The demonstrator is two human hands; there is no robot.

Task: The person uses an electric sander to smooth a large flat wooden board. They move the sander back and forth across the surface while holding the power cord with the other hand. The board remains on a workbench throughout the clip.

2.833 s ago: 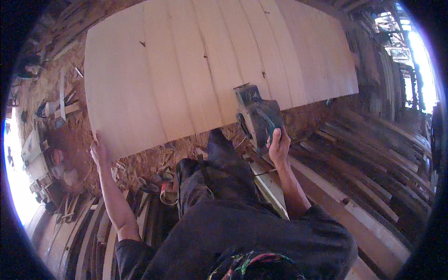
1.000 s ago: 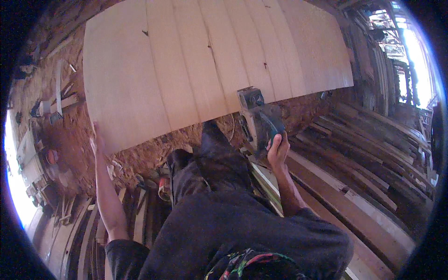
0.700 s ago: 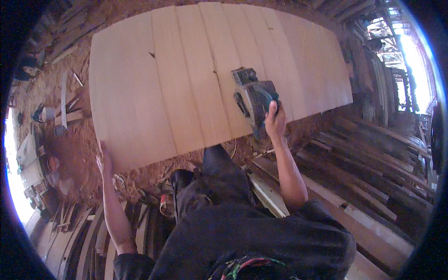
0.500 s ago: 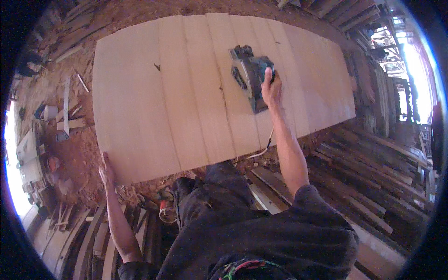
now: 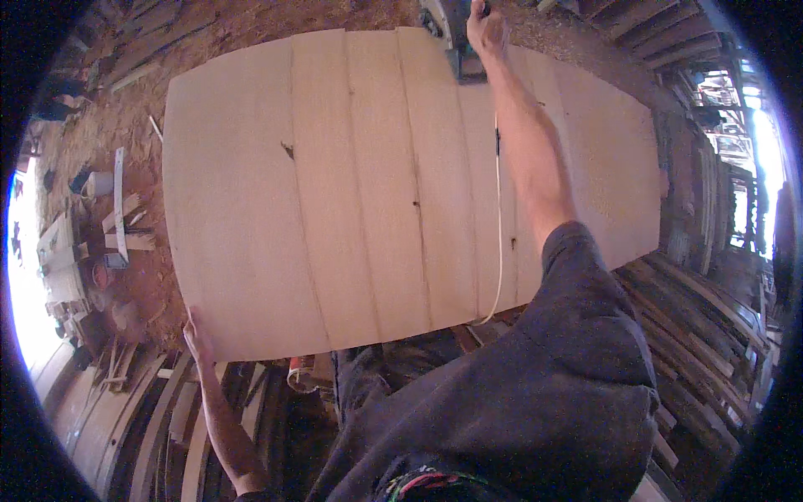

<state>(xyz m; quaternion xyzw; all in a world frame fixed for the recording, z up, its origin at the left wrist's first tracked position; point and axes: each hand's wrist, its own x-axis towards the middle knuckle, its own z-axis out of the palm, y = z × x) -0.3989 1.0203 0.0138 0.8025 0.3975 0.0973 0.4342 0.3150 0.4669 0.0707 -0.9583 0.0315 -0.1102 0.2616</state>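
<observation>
A wide wooden panel of several joined pale boards lies flat before me, with dark seams and a few knots. At its far edge is a dark teal electric hand planer, partly beyond the edge and cut off by the top of the view. My right hand is closed round its handle, arm stretched far out. A pale power cord runs from near the planer across the panel to its near edge. My left hand lies against the panel's near left corner, fingers stretched along the edge.
Lumber stacks lie to the right, and curved planks at the lower left. A white bucket and a pale straight strip are on the reddish ground to the left. A container with red on it sits beside my legs.
My right hand has pushed the planer away from me, from the panel's middle to its far edge. The cord now stretches across the panel. My left hand stays at the corner.
</observation>
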